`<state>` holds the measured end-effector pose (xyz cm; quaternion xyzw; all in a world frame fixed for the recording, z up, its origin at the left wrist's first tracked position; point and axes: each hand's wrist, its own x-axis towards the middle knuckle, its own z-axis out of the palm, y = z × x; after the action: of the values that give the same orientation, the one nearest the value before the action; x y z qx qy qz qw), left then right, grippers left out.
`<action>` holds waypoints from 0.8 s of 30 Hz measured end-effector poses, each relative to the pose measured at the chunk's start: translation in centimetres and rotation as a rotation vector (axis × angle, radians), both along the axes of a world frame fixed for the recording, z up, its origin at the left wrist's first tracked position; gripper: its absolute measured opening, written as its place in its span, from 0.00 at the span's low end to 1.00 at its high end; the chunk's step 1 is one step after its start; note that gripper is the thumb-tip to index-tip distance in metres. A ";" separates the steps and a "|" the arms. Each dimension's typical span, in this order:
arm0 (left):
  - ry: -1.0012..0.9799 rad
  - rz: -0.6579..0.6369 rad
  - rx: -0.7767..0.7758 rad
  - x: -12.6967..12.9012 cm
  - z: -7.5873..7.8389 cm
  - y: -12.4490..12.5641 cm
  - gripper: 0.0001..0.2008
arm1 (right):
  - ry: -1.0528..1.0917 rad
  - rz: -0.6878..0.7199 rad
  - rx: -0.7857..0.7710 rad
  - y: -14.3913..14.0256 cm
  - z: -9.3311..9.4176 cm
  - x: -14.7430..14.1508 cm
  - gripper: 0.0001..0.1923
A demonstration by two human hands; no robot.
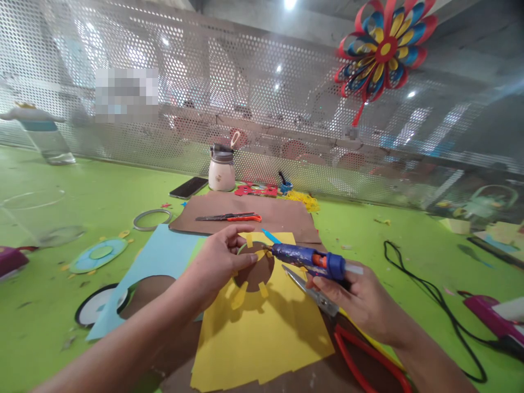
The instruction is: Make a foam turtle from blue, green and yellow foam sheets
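Glue gun (308,257), clenched in the right hand (360,300), noses against a green ring (242,249) pinched steady by the left hand (219,262) above the yellow sheet (262,333).

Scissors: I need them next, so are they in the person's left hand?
No, the scissors lie on the yellow paper under the right hand.

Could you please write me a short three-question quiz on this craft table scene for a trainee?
1. Which hand holds the blue glue gun?
2. True or false: the utility knife lies on the yellow sheet.
3. What does the left hand pinch: (a) a phone, (b) a green paper ring, (c) scissors?

Key:
1. The right hand.
2. False; it lies on brown paper.
3. b.
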<state>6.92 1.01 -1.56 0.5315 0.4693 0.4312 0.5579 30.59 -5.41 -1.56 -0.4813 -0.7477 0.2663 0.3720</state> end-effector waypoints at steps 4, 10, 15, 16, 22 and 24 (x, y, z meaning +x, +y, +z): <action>0.009 0.008 -0.005 0.0 0.0 0.0 0.27 | -0.007 -0.001 -0.008 0.0 0.0 0.0 0.13; 0.014 0.002 -0.006 0.0 0.0 -0.1 0.26 | 0.010 -0.003 -0.014 -0.1 0.0 0.0 0.12; 0.017 0.006 -0.004 0.0 -0.2 0.1 0.27 | 0.016 -0.013 -0.029 0.0 -0.2 0.2 0.12; 0.017 0.008 -0.003 -0.1 -0.2 0.1 0.27 | 0.014 -0.018 -0.031 0.0 -0.2 0.3 0.11; 0.004 0.023 -0.004 -0.2 0.0 0.0 0.26 | -0.028 -0.039 0.017 0.1 -0.2 0.6 0.09; 0.007 0.031 -0.003 -0.1 0.0 0.0 0.26 | -0.069 -0.085 0.092 0.7 -0.6 0.8 0.09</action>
<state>6.79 0.99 -1.54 0.5251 0.4801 0.4370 0.5503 31.39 -4.75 -2.12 -0.5039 -0.7504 0.1990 0.3787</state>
